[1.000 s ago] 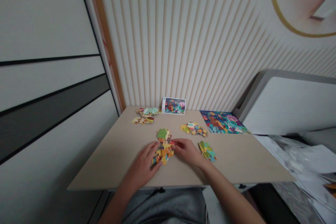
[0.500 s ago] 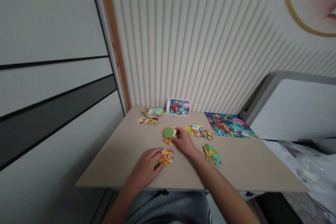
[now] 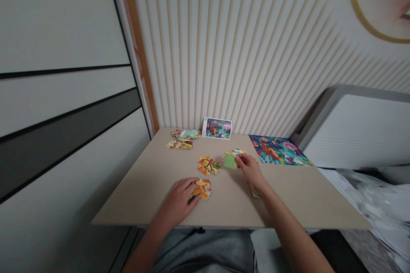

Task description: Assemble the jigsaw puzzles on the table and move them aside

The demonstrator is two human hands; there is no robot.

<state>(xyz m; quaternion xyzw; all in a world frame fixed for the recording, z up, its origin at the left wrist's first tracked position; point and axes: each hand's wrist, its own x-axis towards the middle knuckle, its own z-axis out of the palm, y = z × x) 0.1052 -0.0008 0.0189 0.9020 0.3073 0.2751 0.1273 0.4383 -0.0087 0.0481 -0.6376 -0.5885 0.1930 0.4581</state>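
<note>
My right hand (image 3: pixel 251 169) is shut on a green jigsaw piece (image 3: pixel 229 161), which is slightly blurred and hangs over a heap of colourful pieces (image 3: pixel 236 154). The hand also covers most of another heap (image 3: pixel 254 191) at the table's front. My left hand (image 3: pixel 181 198) lies open, its fingertips touching a small heap of orange and yellow pieces (image 3: pixel 203 189). Between my hands sits a flat cluster of red and yellow pieces (image 3: pixel 209 165). A printed picture card (image 3: pixel 217 128) stands by the wall, and an assembled colourful jigsaw (image 3: pixel 278 150) lies at the back right.
Two more heaps of pieces (image 3: pixel 185 134) lie at the back left of the beige table (image 3: pixel 144 190). A ribbed wall (image 3: pixel 224 51) rises behind it. Crumpled white plastic (image 3: pixel 381 196) lies beyond the right edge, and my grey-clothed lap (image 3: pixel 201 251) is below the front edge.
My right hand has moved right, carrying the green piece off the central cluster. The red and yellow pieces are now uncovered. My left hand remains on its heap.
</note>
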